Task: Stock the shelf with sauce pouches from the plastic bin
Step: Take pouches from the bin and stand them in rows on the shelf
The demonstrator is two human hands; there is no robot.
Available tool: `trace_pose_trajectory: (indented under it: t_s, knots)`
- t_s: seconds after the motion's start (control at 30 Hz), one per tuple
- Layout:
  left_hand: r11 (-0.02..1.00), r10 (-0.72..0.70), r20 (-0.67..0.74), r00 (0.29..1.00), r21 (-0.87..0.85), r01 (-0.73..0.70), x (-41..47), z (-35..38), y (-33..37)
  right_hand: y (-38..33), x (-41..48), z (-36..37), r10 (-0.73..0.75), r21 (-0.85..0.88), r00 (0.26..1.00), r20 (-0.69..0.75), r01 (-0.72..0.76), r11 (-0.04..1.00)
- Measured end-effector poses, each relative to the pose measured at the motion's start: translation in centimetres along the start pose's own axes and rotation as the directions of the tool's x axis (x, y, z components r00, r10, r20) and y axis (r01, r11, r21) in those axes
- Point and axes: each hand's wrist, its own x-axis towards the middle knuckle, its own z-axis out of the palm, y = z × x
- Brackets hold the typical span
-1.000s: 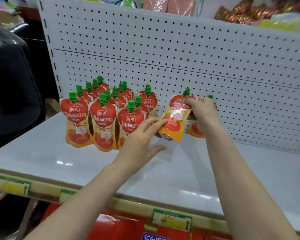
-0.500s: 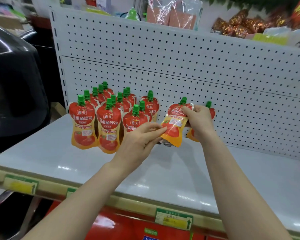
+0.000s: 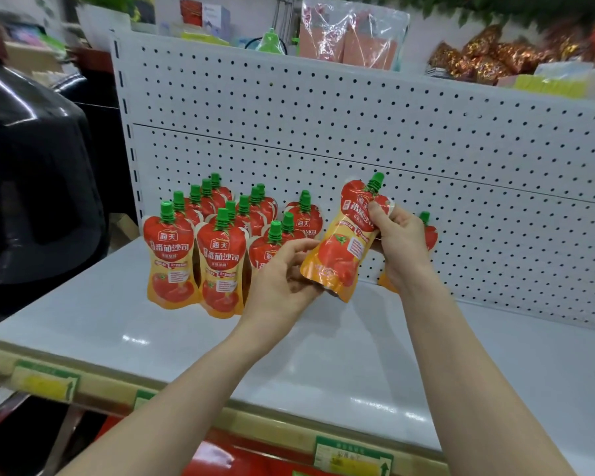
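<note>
Shelf (image 3: 358,369) below, pouch (image 3: 340,255) between hands (image 3: 282,280) (image 3: 401,243)

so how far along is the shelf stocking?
Done: about a dozen pouches stand in rows at the left of the shelf, a lone pouch behind the right hand. In hand: one tilted pouch, right hand gripping its top, left hand its base, not yet set down. Left: unclear; the bin is out of view.

White pegboard wall (image 3: 358,125) (glossy black bulk (image 3: 31,173) left), foil packets (image 3: 478,60) above.
</note>
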Motion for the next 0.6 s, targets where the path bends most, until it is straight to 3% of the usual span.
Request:
trace_pose_trajectory:
  t_s: [0.13,0.33,0.47,0.6]
  knots:
    - [0.964,0.109,0.039,0.993,0.239,-0.116,0.3,-0.3,-0.6,-0.2,0.6,0.0,-0.052,0.002,0.998,0.03,0.052,0.999]
    - [0.726,0.347,-0.078,0.934,0.653,-0.216,2.0,-3.0,-0.4,-0.2,2.2,-1.0,-0.206,-0.125,0.974,-0.093,0.194,0.973]
    - [0.619,0.329,-0.052,0.943,0.766,-0.173,3.7,-4.0,-0.5,2.6,3.5,-1.0,-0.165,-0.245,0.984,-0.066,0.145,0.959]
    - [0.579,0.27,-0.012,0.963,0.801,-0.152,4.1,-4.0,-0.9,6.0,4.4,1.0,-0.081,-0.296,0.996,0.029,0.085,0.951]
